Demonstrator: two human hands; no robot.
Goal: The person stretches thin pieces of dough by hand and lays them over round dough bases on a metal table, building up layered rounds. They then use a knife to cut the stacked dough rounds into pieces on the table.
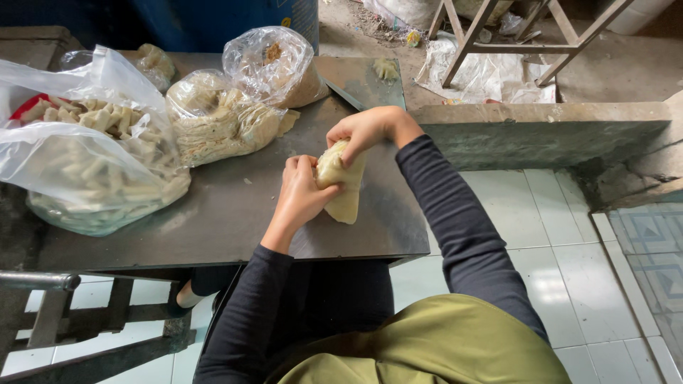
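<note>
Clear bags (92, 163) – left of hands (334, 171)

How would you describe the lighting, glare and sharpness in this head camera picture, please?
Head view: soft, even daylight, faint shadows; glare on the clear plastic bags and a dull sheen on the metal table; both hands, left hand and right hand, and the wrapper are sharp; edges bow slightly.

A large clear plastic bag (85, 163), filled with pale rolled pieces, is seen at the left of the worktop (235, 206). Just beside it, toward the middle, a smaller clear bag (213, 117) stuffed with stacked thin wrappers is set. Behind that, a third clear bag (274, 64), puffed and knotted, is placed near the far edge.
</note>
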